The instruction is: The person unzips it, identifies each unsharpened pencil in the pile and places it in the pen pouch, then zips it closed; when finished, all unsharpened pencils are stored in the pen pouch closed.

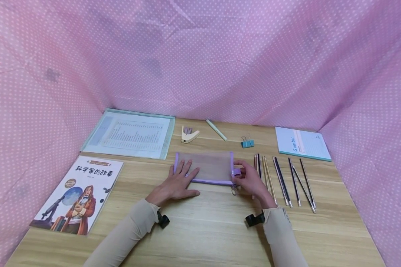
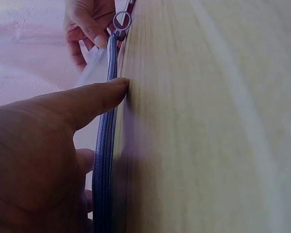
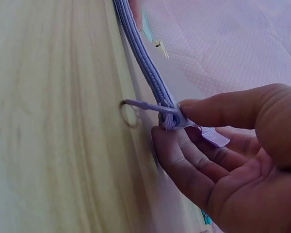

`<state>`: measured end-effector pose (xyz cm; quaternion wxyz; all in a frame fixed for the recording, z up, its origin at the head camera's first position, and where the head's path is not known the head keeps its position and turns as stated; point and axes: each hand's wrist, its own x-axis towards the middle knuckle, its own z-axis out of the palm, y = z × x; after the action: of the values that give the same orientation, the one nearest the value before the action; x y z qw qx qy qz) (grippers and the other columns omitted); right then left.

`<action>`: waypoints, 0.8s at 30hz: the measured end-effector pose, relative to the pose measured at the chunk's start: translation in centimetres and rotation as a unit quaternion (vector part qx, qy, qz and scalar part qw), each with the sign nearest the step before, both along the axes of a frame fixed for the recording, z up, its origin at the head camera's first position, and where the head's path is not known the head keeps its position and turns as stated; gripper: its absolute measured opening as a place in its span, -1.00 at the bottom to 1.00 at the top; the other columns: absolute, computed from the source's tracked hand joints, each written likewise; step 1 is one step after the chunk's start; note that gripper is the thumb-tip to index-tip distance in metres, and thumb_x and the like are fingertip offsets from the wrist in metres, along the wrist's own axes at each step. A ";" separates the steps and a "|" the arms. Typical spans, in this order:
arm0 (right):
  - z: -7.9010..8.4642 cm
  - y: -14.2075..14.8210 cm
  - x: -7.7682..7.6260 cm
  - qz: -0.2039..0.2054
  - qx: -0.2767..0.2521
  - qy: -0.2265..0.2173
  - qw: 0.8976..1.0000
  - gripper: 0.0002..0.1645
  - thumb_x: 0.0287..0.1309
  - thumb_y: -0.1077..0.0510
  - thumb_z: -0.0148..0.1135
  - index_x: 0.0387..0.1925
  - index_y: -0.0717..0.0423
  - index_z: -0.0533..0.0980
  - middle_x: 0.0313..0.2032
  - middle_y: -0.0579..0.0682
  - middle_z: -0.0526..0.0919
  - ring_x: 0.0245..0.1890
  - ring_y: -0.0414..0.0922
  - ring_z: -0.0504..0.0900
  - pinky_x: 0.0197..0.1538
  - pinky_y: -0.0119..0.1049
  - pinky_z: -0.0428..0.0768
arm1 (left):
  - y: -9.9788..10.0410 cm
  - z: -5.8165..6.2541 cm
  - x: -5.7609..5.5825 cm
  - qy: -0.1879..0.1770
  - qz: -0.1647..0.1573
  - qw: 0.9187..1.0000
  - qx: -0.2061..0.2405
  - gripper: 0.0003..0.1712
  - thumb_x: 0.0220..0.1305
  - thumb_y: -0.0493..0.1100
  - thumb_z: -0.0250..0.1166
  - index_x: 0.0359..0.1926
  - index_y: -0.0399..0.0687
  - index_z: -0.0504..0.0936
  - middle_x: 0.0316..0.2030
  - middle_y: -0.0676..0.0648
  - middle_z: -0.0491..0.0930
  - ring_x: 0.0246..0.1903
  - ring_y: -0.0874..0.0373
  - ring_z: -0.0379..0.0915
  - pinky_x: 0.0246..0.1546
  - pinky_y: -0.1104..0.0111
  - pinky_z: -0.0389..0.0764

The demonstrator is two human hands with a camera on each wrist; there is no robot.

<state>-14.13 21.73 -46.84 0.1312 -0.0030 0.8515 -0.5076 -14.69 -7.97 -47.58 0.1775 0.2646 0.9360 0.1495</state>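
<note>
A see-through mesh zipper pouch [image 1: 214,167] with purple edging lies flat at the middle of the table. Spread fingers of my left hand [image 1: 178,186] rest on its left part, the thumb reaching past the zipper edge. My right hand [image 1: 250,180] pinches the near right corner between thumb and fingers, beside a small purple fabric tab [image 3: 215,138]. From that corner hangs the zipper pull's ring [image 1: 234,191]. In the left wrist view the zipper [image 2: 105,145] runs closed along the near edge up to the ring.
Several pencils [image 1: 280,181] lie right of the pouch, partly behind my right hand. Behind it are a stapler [image 1: 189,135], a pale green pen [image 1: 216,129] and a teal binder clip [image 1: 247,142]. A notebook [image 1: 302,144], document folder [image 1: 130,133] and book [image 1: 77,196] lie farther out.
</note>
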 end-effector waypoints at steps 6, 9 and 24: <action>-0.1 0.1 -0.1 -0.007 0.000 -0.010 1.000 -0.29 0.13 0.39 0.32 0.32 0.15 0.33 0.07 0.34 0.63 -0.06 0.01 0.71 -0.05 -0.22 0.71 | 0.0 0.0 -0.1 -0.001 -0.001 1.000 -0.004 0.00 0.28 0.38 0.16 0.58 0.11 0.04 0.61 -0.25 -0.26 0.59 -0.31 -0.46 0.46 -0.38 -0.25; -0.3 0.2 -0.2 -0.009 -0.009 -0.011 1.000 -0.29 0.12 0.40 0.32 0.32 0.16 0.34 0.10 0.36 0.61 -0.07 0.01 0.72 -0.07 -0.23 0.72 | 0.0 0.3 -0.1 -0.006 -0.002 1.000 -0.005 0.00 0.28 0.37 0.18 0.58 0.11 0.04 0.61 -0.25 -0.25 0.59 -0.30 -0.47 0.47 -0.37 -0.27; -0.6 0.4 -0.3 -0.023 -0.044 -0.043 0.998 -0.24 0.11 0.40 0.32 0.35 0.14 0.32 0.17 0.35 0.56 -0.11 -0.08 0.69 -0.10 -0.29 0.69 | 2.6 2.9 2.6 0.060 -0.004 0.996 0.062 -0.13 0.27 0.22 0.28 0.47 -0.06 0.27 0.55 -0.32 0.02 0.55 -0.36 -0.18 0.47 -0.33 -0.03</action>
<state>-14.42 22.16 -47.45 0.1557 0.0328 0.8218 -0.5471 -12.10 -5.37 -44.66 0.1048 0.2870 0.9329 0.1905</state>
